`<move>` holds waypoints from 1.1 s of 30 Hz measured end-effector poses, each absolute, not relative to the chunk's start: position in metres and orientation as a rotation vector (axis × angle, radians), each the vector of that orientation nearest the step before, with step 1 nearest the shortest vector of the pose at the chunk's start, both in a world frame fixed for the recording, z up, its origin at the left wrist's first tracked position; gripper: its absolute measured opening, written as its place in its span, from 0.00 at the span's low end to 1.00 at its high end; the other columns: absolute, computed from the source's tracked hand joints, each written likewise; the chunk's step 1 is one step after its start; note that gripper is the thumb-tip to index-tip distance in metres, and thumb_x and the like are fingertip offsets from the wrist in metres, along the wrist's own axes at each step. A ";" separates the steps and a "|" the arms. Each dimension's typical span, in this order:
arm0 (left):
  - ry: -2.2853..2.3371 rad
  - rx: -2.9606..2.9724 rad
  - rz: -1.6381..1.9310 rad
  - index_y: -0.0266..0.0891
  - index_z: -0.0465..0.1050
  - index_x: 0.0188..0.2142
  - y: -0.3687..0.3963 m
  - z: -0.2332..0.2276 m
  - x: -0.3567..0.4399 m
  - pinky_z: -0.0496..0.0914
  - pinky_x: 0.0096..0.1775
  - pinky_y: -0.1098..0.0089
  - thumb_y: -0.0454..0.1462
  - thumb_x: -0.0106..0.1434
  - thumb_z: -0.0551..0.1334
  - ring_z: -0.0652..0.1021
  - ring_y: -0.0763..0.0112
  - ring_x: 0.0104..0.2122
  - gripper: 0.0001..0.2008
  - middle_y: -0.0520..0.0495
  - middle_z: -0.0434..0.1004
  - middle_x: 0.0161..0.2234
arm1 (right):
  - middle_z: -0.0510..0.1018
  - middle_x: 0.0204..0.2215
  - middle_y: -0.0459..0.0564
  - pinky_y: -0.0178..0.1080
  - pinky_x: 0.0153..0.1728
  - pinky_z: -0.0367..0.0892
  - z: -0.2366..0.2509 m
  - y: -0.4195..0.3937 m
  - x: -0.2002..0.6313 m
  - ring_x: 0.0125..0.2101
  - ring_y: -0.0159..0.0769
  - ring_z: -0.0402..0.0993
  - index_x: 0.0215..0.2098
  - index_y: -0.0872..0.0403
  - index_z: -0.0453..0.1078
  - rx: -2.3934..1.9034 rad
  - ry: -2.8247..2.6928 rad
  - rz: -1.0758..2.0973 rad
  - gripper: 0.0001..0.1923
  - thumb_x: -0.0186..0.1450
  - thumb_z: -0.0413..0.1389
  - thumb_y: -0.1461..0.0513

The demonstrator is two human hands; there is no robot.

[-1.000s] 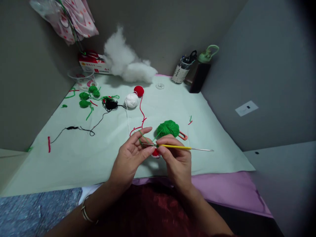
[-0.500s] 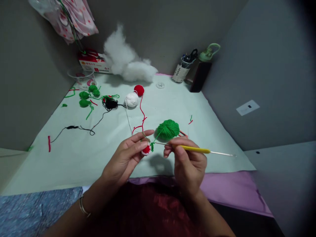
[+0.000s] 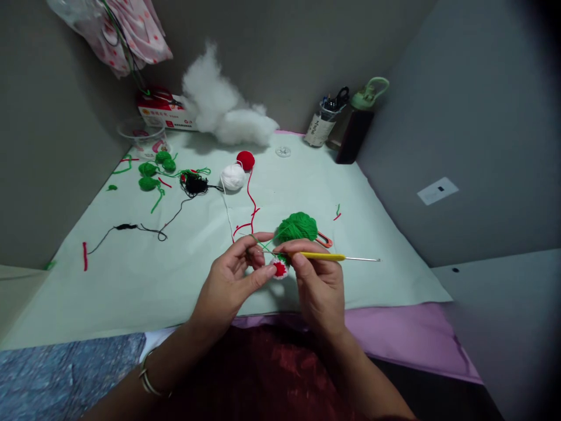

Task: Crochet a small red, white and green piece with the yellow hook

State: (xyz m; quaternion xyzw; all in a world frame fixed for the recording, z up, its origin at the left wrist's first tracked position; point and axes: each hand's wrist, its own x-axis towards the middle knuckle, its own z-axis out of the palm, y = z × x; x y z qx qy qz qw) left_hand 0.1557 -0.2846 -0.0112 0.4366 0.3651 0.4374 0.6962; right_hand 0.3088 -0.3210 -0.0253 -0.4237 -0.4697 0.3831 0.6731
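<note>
My left hand [image 3: 234, 275] pinches a small round crochet piece [image 3: 279, 269], red in the middle with a white rim and some green at its upper edge. Green yarn runs over the raised left index finger. In my right hand [image 3: 322, 283] is a crochet hook [image 3: 324, 256] with a yellow handle, held level, its thin metal tip pointing left above the piece. Both hands are close together over the near part of the table. Just behind them sits a green yarn ball [image 3: 298, 227], with an orange-red looped item [image 3: 324, 240] beside it.
A white yarn ball [image 3: 232, 177] and a red yarn ball [image 3: 246, 160] lie further back. Black yarn [image 3: 195, 183] and several small green pieces [image 3: 148, 169] are at left. White stuffing [image 3: 245, 126], a pen cup [image 3: 319, 126] and a bottle [image 3: 356, 131] stand along the back.
My right hand and the hook have moved left, towards my left hand. The crochet piece has shifted slightly right, and the hook tip now reaches past it to the left.
</note>
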 end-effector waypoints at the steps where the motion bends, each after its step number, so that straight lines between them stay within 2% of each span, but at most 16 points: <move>1: 0.808 0.983 0.963 0.44 0.81 0.51 -0.285 -0.011 0.156 0.71 0.47 0.68 0.36 0.58 0.75 0.74 0.69 0.37 0.20 0.52 0.71 0.33 | 0.84 0.39 0.46 0.42 0.44 0.72 -0.026 -0.321 0.308 0.42 0.37 0.79 0.44 0.43 0.82 -0.956 -1.053 0.858 0.07 0.72 0.60 0.60; 11: 0.762 0.859 0.871 0.44 0.80 0.55 -0.288 -0.009 0.158 0.73 0.45 0.69 0.37 0.58 0.76 0.76 0.70 0.38 0.24 0.51 0.75 0.35 | 0.85 0.39 0.45 0.41 0.45 0.72 -0.025 -0.321 0.302 0.42 0.36 0.78 0.45 0.44 0.82 -0.944 -1.085 0.810 0.08 0.72 0.60 0.62; 16: 0.763 0.857 0.920 0.44 0.81 0.54 -0.286 -0.010 0.156 0.72 0.45 0.70 0.37 0.59 0.76 0.77 0.70 0.38 0.23 0.51 0.76 0.35 | 0.84 0.38 0.46 0.41 0.41 0.72 -0.026 -0.320 0.305 0.40 0.37 0.78 0.44 0.44 0.82 -0.978 -1.055 0.812 0.07 0.72 0.60 0.60; 21: 0.768 0.860 0.948 0.44 0.81 0.53 -0.285 -0.010 0.156 0.71 0.40 0.72 0.38 0.59 0.75 0.76 0.71 0.36 0.21 0.50 0.78 0.35 | 0.84 0.37 0.47 0.41 0.38 0.72 -0.027 -0.320 0.306 0.37 0.36 0.77 0.43 0.45 0.82 -0.994 -1.030 0.839 0.07 0.71 0.60 0.59; 23: 0.762 0.866 0.932 0.43 0.82 0.50 -0.285 -0.011 0.157 0.69 0.34 0.73 0.38 0.60 0.75 0.75 0.72 0.33 0.18 0.49 0.78 0.34 | 0.83 0.37 0.46 0.41 0.39 0.73 -0.026 -0.320 0.305 0.39 0.36 0.77 0.43 0.44 0.81 -0.995 -1.059 0.815 0.08 0.71 0.60 0.61; 26: 0.753 0.853 0.921 0.40 0.83 0.43 -0.285 -0.013 0.159 0.66 0.29 0.74 0.38 0.59 0.75 0.73 0.72 0.30 0.13 0.50 0.75 0.31 | 0.82 0.37 0.46 0.41 0.37 0.73 -0.023 -0.320 0.304 0.36 0.35 0.76 0.42 0.44 0.81 -1.015 -1.068 0.776 0.08 0.71 0.59 0.61; 30: 0.720 0.767 0.911 0.37 0.81 0.39 -0.284 -0.013 0.159 0.69 0.29 0.74 0.38 0.58 0.75 0.73 0.72 0.31 0.10 0.48 0.77 0.33 | 0.81 0.36 0.47 0.40 0.34 0.73 -0.020 -0.320 0.305 0.32 0.33 0.76 0.42 0.46 0.81 -1.048 -1.056 0.745 0.08 0.72 0.59 0.62; 33: 0.707 0.688 0.895 0.37 0.80 0.38 -0.283 -0.012 0.157 0.69 0.28 0.76 0.38 0.58 0.75 0.71 0.74 0.28 0.11 0.51 0.75 0.29 | 0.81 0.36 0.47 0.40 0.34 0.73 -0.019 -0.321 0.308 0.32 0.33 0.76 0.42 0.46 0.81 -1.030 -1.049 0.722 0.08 0.72 0.58 0.62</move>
